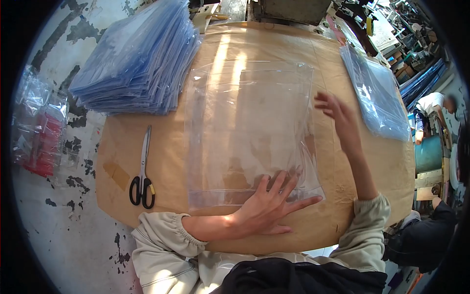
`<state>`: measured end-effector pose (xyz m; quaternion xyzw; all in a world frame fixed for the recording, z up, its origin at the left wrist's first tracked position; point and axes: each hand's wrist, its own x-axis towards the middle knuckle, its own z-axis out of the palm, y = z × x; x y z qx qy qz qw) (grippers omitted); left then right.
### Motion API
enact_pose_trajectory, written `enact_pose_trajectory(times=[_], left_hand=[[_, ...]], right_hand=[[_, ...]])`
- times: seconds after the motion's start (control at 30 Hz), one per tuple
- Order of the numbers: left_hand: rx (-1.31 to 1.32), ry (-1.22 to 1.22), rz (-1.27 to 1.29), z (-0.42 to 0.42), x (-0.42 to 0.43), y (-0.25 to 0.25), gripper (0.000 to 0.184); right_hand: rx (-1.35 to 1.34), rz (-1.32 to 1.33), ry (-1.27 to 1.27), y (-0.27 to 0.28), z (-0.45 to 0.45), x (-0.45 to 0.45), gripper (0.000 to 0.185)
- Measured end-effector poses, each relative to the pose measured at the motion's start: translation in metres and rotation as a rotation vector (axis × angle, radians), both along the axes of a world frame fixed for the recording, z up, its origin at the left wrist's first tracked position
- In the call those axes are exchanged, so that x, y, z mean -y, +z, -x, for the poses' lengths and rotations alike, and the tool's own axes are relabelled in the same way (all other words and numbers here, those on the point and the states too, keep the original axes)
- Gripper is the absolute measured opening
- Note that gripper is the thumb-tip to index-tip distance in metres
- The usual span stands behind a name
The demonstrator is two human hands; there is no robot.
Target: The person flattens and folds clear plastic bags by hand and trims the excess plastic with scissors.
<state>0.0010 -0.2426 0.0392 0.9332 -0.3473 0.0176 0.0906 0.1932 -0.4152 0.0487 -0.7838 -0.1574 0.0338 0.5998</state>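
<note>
A clear plastic bag (pixel 254 127) lies flat on the brown-covered table (pixel 357 196) in front of me. My left hand (pixel 269 203) is spread over the bag's near right corner, its fingers apart and pressing on the film, which is creased there. Just off the bag's right edge, my right hand (pixel 338 115) is raised with its fingers loosely apart, slightly blurred and holding nothing that I can see. Black-handled scissors (pixel 142 171) rest to the left of the bag, blades pointing away from me.
A tall stack of clear bluish plastic bags (pixel 134 63) stands at the back left. A smaller pile of bags (pixel 377 93) lies at the right edge. On the floor at far left are red and clear plastic packets (pixel 44 132). Two other people (pixel 431 110) are at the right.
</note>
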Motion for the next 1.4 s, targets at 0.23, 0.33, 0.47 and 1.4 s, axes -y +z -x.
enact_pose_trajectory(times=[0.23,0.33,0.47,1.4], left_hand=[[0.209,0.08,0.212,0.002,0.026,-0.017,0.078],[0.237,0.073,0.265,-0.002,0.027,-0.018,0.078],[0.078,0.006,0.196,-0.002,0.025,-0.022,0.077],[-0.537,0.805,1.322,0.004,-0.101,-0.012,0.04]], right_hand=[[-0.089,0.041,0.069,0.024,-0.069,-0.036,0.035],[-0.179,-0.056,0.075,0.02,-0.075,-0.034,0.03],[-0.238,-0.112,0.064,0.018,-0.075,-0.027,0.024],[-0.361,-0.058,-0.025,-0.013,0.071,0.089,0.067]])
